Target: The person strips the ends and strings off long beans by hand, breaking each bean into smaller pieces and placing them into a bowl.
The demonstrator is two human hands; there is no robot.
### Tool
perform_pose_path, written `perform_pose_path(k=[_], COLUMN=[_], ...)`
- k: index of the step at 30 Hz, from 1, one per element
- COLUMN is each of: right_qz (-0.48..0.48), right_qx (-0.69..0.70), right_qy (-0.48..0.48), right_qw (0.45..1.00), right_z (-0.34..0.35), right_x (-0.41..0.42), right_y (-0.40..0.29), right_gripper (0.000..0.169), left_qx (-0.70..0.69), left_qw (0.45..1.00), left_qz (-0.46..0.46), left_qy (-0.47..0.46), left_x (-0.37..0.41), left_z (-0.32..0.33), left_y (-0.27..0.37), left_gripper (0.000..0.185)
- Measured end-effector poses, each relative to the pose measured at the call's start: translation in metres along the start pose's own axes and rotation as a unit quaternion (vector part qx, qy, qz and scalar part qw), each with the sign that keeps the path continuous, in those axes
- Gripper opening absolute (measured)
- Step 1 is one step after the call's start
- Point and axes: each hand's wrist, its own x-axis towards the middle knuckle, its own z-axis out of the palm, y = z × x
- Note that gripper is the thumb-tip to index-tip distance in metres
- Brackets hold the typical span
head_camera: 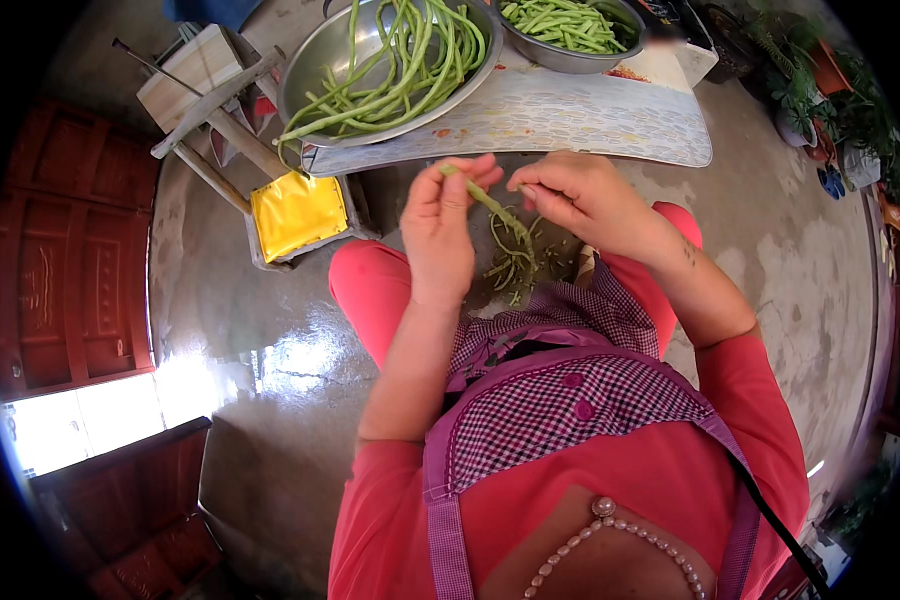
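Note:
My left hand (442,225) grips a long green bean (501,214) near its upper end, and the rest of the bean hangs down between my knees. Close to its right, my right hand (581,196) has thumb and forefinger pinched together on what looks like a tiny green piece. Long whole beans (420,67) lie in a wide steel basin (300,79), a few draping over its near rim. A smaller steel bowl (581,63) holds short bean pieces (562,26). Both vessels stand on a low patterned table (570,112) just beyond my hands.
Bean ends and strings (506,270) litter the floor below my hands. A wooden chair with a yellow seat (300,214) stands at the left, by the table. Potted plants (802,112) line the far right. Red panelled doors (82,277) are at the left.

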Motion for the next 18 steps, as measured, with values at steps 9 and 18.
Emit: perform_pose_path(k=[9, 18], right_qz=[-0.084, -0.173], right_qx=[-0.071, -0.287], right_qy=[-0.076, -0.028], right_qw=[0.991, 0.942], right_z=[-0.014, 0.002], right_x=[-0.005, 0.011], right_y=[0.006, -0.008], right_gripper=[0.022, 0.02], left_qx=[-0.137, -0.172], left_qw=[0.98, 0.947], left_qz=[-0.136, -0.243], left_qy=[-0.042, -0.118], left_x=[0.009, 0.012], left_z=[-0.017, -0.008], left_y=[0.01, 0.009], left_gripper=[0.03, 0.035])
